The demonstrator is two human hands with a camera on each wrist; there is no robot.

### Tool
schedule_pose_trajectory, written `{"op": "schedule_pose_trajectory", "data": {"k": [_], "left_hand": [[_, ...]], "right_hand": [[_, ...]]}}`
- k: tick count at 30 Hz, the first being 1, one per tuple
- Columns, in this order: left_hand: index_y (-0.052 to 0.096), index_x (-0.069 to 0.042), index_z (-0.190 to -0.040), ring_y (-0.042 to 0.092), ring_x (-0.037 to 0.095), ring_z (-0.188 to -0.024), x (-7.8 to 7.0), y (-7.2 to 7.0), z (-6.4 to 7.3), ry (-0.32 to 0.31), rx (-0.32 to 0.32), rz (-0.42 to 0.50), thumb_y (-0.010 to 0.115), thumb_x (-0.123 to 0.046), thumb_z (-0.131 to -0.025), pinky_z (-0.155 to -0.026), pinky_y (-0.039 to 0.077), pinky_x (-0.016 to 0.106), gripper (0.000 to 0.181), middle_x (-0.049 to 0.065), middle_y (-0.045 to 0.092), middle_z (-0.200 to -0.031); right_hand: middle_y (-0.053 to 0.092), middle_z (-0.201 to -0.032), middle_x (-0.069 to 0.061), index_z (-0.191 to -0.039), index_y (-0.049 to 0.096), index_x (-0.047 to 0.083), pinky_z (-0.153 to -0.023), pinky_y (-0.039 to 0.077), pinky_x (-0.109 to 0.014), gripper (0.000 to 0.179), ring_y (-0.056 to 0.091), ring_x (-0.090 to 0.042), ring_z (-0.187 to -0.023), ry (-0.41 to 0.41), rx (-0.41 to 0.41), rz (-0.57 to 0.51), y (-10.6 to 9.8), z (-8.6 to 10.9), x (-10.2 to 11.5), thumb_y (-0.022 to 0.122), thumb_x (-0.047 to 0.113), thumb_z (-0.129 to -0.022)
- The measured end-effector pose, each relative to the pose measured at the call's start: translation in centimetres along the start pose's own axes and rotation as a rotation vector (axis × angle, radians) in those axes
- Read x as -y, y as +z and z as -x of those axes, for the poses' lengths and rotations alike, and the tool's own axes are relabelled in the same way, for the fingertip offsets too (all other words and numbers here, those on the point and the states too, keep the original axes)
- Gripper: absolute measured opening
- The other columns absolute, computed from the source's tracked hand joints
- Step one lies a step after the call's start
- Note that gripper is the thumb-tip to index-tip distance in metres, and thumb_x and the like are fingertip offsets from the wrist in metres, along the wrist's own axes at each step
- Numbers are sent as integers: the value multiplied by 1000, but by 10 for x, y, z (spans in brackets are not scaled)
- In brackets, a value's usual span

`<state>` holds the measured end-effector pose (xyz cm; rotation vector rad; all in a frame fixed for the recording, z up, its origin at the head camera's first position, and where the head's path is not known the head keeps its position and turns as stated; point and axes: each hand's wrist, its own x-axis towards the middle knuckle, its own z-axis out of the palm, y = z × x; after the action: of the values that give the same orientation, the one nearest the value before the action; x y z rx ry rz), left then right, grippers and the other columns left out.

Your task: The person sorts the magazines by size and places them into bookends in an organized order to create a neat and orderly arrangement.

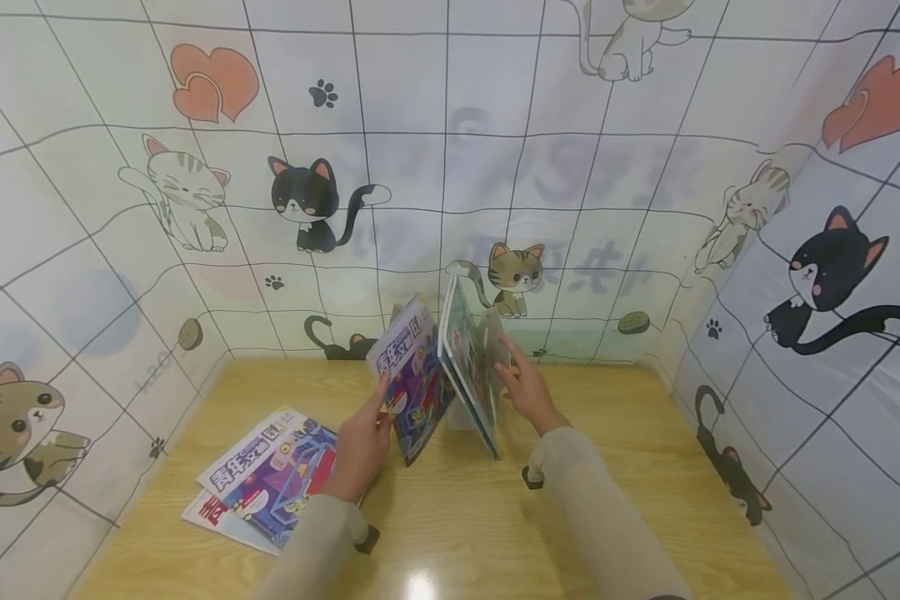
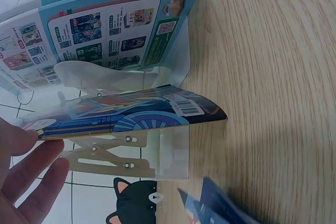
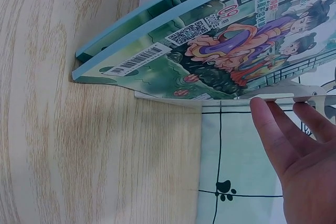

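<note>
My left hand (image 1: pixel 363 442) pinches a purple-and-blue magazine (image 1: pixel 412 375) by its near side edge, thumb on one face and fingers on the other. The magazine stands tilted in a white folding bookstand (image 2: pixel 110 161), seen edge-on in the left wrist view. To its right, two teal-edged magazines (image 3: pixel 226 51) with illustrated green covers lean upright in the same stand. My right hand (image 1: pixel 528 392) has its fingers (image 3: pixel 268 124) extended, fingertips at the stand's right end plate (image 1: pixel 498 333). Nothing is gripped in that hand.
Overlapping magazines (image 1: pixel 277 475) lie flat on the wooden table (image 1: pixel 450 517), left of my left hand. Behind the stand rises a wall covering (image 1: pixel 420 183) with a grid and cartoon cats; it also encloses both sides.
</note>
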<state>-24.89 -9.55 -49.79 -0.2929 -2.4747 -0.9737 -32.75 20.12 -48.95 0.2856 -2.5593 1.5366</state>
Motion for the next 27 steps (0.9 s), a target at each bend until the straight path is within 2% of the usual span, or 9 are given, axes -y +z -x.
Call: {"op": "schedule_pose_trajectory", "data": {"k": [4, 10, 17, 21, 27], "left_hand": [[21, -45, -153, 69, 21, -86, -3, 7, -3, -31, 1, 0, 67, -6, -91, -71, 55, 39, 86, 9, 66, -123], [24, -41, -153, 70, 21, -82, -2, 16, -5, 2, -39, 12, 69, -1, -88, -64, 54, 36, 89, 11, 68, -116], [24, -39, -154, 70, 22, -83, -1, 22, -7, 24, -61, 35, 69, 0, -87, -64, 55, 36, 89, 13, 67, -118], [24, -40, -153, 70, 20, -82, 0, 27, -11, 34, -53, 24, 70, -3, -87, -64, 55, 35, 89, 10, 68, -118], [20, -44, -153, 69, 18, -82, -2, 32, -14, 3, -24, 13, 70, -4, -88, -68, 55, 35, 92, 8, 69, -116]], "right_hand": [[35, -147, -27, -153, 28, 32, -73, 56, -48, 56, 55, -47, -115, -4, -6, 1, -1, 0, 1, 50, 23, -103], [34, -147, -27, -154, 28, 28, -71, 57, -44, 56, 55, -47, -114, -23, -2, 3, -1, 0, 0, 50, 27, -102], [34, -148, -26, -153, 29, 30, -72, 55, -51, 56, 55, -47, -115, -25, -10, -18, 1, 0, -2, 51, 21, -102], [35, -147, -27, -153, 29, 32, -73, 55, -50, 56, 54, -47, -115, -14, -11, -17, 1, 0, -2, 51, 20, -103], [34, -148, -28, -153, 28, 31, -73, 56, -49, 56, 54, -48, -116, -15, -7, -18, 0, 0, 0, 51, 22, -103]]}}
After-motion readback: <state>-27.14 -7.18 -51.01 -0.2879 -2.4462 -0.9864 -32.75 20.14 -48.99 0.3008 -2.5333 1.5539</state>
